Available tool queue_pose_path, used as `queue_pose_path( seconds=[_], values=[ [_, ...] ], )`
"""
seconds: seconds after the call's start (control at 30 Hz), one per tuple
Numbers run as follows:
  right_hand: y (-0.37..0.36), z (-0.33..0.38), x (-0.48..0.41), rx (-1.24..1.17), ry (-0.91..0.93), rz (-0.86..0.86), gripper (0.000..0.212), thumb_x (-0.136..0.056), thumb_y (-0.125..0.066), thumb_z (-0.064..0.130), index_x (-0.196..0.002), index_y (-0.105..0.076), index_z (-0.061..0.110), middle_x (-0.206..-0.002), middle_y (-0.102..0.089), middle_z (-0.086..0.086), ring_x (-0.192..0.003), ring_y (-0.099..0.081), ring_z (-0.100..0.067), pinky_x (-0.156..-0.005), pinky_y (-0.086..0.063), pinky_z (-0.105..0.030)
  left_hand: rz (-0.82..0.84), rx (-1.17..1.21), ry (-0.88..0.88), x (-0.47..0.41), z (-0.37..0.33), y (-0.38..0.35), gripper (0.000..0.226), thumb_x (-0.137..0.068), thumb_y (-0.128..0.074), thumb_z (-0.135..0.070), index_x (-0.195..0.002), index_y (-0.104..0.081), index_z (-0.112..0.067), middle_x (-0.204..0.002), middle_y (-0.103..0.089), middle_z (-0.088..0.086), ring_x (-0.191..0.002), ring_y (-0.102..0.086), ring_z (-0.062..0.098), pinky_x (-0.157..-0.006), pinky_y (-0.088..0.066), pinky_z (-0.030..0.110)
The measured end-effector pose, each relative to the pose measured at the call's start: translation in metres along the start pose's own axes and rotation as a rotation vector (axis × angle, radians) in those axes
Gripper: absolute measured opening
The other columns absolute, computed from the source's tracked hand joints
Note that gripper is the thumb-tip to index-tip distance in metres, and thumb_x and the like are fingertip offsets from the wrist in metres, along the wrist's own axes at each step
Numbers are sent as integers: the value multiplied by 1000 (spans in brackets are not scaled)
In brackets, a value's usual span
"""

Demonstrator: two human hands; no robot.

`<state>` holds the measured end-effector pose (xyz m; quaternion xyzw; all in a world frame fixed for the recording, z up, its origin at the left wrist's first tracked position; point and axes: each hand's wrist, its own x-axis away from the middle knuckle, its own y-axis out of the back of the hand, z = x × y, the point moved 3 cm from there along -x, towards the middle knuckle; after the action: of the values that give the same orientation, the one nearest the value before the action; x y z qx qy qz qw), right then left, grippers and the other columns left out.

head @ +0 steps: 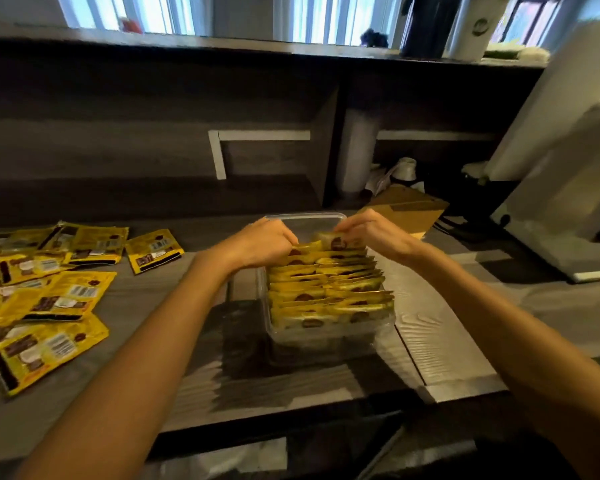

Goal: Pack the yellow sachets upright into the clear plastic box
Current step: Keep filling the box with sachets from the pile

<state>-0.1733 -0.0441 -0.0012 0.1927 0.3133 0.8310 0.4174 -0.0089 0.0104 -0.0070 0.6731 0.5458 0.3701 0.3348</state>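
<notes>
So the clear plastic box sits on the grey wood-grain bench, bottom centre of the frame, and it's already mostly full. There's a row of yellow sachets standing on edge in it, packed tight from the near wall back toward the far end, with their top edges poking up above the rim. A strip at the far end of the box is still bare plastic.

Both hands are up at the far end of that row. The right hand is pinching one sachet by its top edge between thumb and fingertips, holding it just behind the last standing one. The left hand has its fingers curled down onto the top edges at the left side of the row. The fingertips are hidden though, so I honestly can't tell if it's gripping something or just pressing on them.

Over at the left edge of the frame there's a messy pile of loose sachets lying flat on the bench, overlapping each other, with one stray sachet off by itself between the pile and the box.

Just behind the box to the right there's a brown cardboard piece, and a big white machine fills the right side.
</notes>
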Motion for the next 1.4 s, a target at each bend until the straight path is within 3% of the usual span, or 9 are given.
queue_pose_path(
  seconds=[0.07,0.13,0.23,0.33,0.47,0.73,1.0,1.23,1.4],
  values=[
    [-4,-2,3,45,23,-2,29,-95,-42,2,-110,-65,-5,-98,-61,-7,-89,-57,-13,-74,-44,-12,9,-36,-14,-3,6,-4,32,-94,-42,-15,-71,-63,-5,-71,-54,-1,-75,-51,15,-88,-43,43],
    [-10,-2,7,150,17,29,31,-97,-40,9,-99,-68,-2,-95,-62,-9,-89,-56,-18,-80,-44,-23,2,-77,-16,-1,7,-10,37,-97,-33,-21,-64,-49,-14,-72,-48,-6,-92,-50,18,-110,-15,57],
    [-18,0,10,158,-54,53,36,-97,-39,15,-64,-54,16,-69,-48,0,-66,-44,-10,-66,-35,-26,18,-70,-5,7,2,-18,39,-98,-22,-25,-64,-39,-19,-73,-46,-5,-101,-49,19,-113,12,55],
    [-21,3,11,125,-127,68,31,-95,-36,15,-65,-42,20,-70,-41,-2,-64,-37,-10,-62,-29,-27,25,8,38,15,2,-16,37,-97,-22,-23,-63,-35,-22,-72,-42,-5,-88,-46,11,-117,8,49],
    [-20,15,17,141,-121,83,33,-99,-34,15,-69,-48,19,-72,-45,0,-67,-43,-8,-64,-33,-22,37,60,92,20,0,-10,32,-96,-25,-23,-65,-35,-23,-78,-43,-5,-97,-43,16,-117,9,48],
    [-20,9,21,144,-162,82,27,-95,-35,26,-71,-46,20,-72,-44,-1,-68,-39,-10,-67,-30,-27,40,143,113,37,1,-8,24,-98,-28,-31,-94,-48,-19,-136,-40,5,-141,-18,25,-117,9,43],
    [-17,18,27,221,-45,-99,40,-98,-33,29,-110,-64,6,-116,-58,-13,-109,-52,-27,-91,-40,-35,-227,228,28,31,-6,-6,48,-100,-24,-34,-100,-67,-14,-106,-62,3,-106,-48,16,-116,-13,53],
    [-37,72,47,369,253,-460,33,-97,-40,16,-122,-59,7,-124,-63,-12,-114,-57,-26,-97,-47,-37,-700,82,54,67,-10,24,30,-96,-40,-21,-105,-68,-14,-108,-68,9,-110,-56,25,-112,-26,52],
    [-96,123,44,329,400,-466,37,-96,-41,11,-132,-50,10,-134,-54,-9,-124,-50,-25,-102,-41,-34,-947,-15,253,127,24,33,33,-94,-38,-11,-113,-65,-10,-117,-65,15,-115,-54,32,-108,-33,43]
  ],
)
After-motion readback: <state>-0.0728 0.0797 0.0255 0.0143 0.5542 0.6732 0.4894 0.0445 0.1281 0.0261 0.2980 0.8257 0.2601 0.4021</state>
